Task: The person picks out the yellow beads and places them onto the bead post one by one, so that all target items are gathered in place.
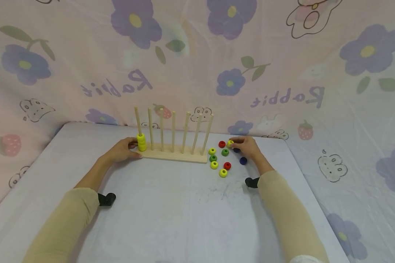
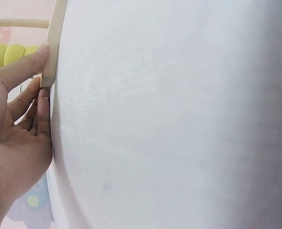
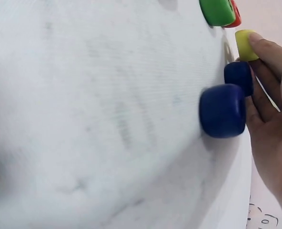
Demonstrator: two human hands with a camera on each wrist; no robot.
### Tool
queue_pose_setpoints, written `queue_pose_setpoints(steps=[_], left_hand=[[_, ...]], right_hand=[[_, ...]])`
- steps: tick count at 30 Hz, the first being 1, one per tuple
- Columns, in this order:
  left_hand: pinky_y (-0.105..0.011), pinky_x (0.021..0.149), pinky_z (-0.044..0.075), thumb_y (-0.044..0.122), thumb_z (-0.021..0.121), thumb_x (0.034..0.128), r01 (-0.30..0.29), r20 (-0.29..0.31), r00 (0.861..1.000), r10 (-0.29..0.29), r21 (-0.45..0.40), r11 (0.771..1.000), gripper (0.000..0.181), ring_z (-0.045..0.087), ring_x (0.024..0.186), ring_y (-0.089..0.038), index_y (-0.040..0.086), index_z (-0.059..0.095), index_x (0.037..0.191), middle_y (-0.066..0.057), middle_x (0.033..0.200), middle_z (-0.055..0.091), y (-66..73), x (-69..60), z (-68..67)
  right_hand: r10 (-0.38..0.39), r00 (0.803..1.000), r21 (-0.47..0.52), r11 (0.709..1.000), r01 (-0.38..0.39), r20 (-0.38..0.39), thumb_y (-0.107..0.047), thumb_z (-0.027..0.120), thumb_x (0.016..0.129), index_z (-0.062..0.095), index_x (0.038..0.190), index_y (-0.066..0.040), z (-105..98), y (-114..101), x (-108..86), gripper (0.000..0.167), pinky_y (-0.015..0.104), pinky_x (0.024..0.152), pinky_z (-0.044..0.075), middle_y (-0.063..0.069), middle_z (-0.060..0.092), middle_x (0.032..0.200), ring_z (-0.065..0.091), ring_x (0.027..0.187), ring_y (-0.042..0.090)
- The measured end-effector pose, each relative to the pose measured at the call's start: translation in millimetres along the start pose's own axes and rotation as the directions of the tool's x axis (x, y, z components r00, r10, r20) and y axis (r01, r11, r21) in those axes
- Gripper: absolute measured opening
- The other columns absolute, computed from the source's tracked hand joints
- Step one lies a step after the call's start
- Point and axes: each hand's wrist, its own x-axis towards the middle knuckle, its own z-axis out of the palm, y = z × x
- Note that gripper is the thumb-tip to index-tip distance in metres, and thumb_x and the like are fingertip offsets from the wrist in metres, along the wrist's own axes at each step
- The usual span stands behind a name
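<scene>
A wooden peg stand (image 1: 174, 157) with several upright pegs stands on the table. Yellow beads (image 1: 141, 142) are stacked on its leftmost peg. My left hand (image 1: 121, 150) grips the base's left end, thumb at the front edge; the left wrist view shows the thumb (image 2: 29, 64) on the wood and the other fingers around the end. Right of the stand, my right hand (image 1: 248, 147) pinches a yellow bead (image 3: 246, 45) between thumb and fingers. Two blue beads (image 3: 223, 110) lie close under this hand; one is partly hidden by it in the head view.
Loose beads lie between stand and right hand: red beads (image 1: 227, 166), green beads (image 1: 225, 152) and yellow beads (image 1: 223, 173). A patterned cloth (image 1: 191, 65) hangs behind the white table (image 1: 171, 219). Black wrist mounts (image 1: 107, 199) stick out from both sleeves.
</scene>
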Motion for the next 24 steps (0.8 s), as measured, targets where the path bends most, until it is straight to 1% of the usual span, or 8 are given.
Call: queue_pose_setpoints(steps=[5,9,12,16,20,24], left_hand=[[-0.052,0.118,0.029,0.013,0.078,0.0858,0.013,0.001,1.000,-0.013,-0.001,1.000,0.082,0.039,0.136,-0.044,-0.012,0.030,0.148,-0.031,0.148,0.040,1.0,-0.5,0.6],[-0.054,0.116,0.029,0.013,0.078,0.0856,-0.002,-0.006,1.000,0.002,0.004,1.000,0.082,0.039,0.135,-0.045,-0.013,0.031,0.146,-0.033,0.146,0.040,2.9,-1.5,1.3],[-0.054,0.116,0.030,0.015,0.078,0.0857,-0.010,0.001,1.000,0.010,0.006,1.000,0.082,0.040,0.135,-0.045,-0.013,0.031,0.146,-0.033,0.146,0.040,3.8,-0.6,1.8],[-0.053,0.117,0.030,0.017,0.078,0.0861,-0.001,0.009,1.000,0.001,0.006,1.000,0.082,0.039,0.136,-0.044,-0.011,0.031,0.147,-0.030,0.148,0.040,4.0,1.4,3.1],[-0.053,0.117,0.029,0.014,0.078,0.0858,0.008,-0.002,1.000,-0.008,0.005,1.000,0.081,0.039,0.137,-0.044,-0.012,0.031,0.147,-0.031,0.148,0.040,3.8,1.1,2.0],[-0.053,0.117,0.029,0.013,0.078,0.0858,0.007,0.003,1.000,-0.007,0.003,1.000,0.082,0.038,0.136,-0.045,-0.013,0.030,0.147,-0.032,0.148,0.039,1.5,0.1,0.3]], right_hand=[[-0.016,0.999,0.031,0.999,0.017,-0.029,-0.029,0.071,0.093,0.070,0.125,-0.013,-4,-3,-0.9,0.036,0.047,0.107,0.044,0.010,0.067,0.127,0.057,0.122,0.029],[-0.050,0.998,0.046,0.998,0.052,-0.041,-0.029,0.069,0.095,0.068,0.127,-0.013,-7,-6,-3.8,0.036,0.046,0.104,0.048,0.010,0.066,0.128,0.060,0.118,0.029],[-0.056,0.997,0.047,0.997,0.059,-0.060,-0.031,0.070,0.094,0.068,0.127,-0.014,-12,-10,-6.5,0.037,0.047,0.102,0.049,0.010,0.066,0.126,0.063,0.114,0.029],[-0.064,0.995,0.065,0.996,0.069,-0.079,-0.037,0.072,0.092,0.069,0.126,-0.013,-17,-17,-10.1,0.042,0.049,0.103,0.048,0.010,0.068,0.123,0.063,0.112,0.029],[-0.087,0.993,0.099,0.990,0.096,-0.083,-0.044,0.074,0.088,0.069,0.126,-0.013,-19,-26,-11.6,0.050,0.049,0.105,0.047,0.009,0.070,0.121,0.062,0.113,0.027],[-0.116,0.989,0.127,0.984,0.127,-0.094,-0.044,0.077,0.086,0.071,0.123,-0.015,-19,-34,-12.7,0.047,0.047,0.103,0.048,0.007,0.071,0.117,0.063,0.110,0.025]])
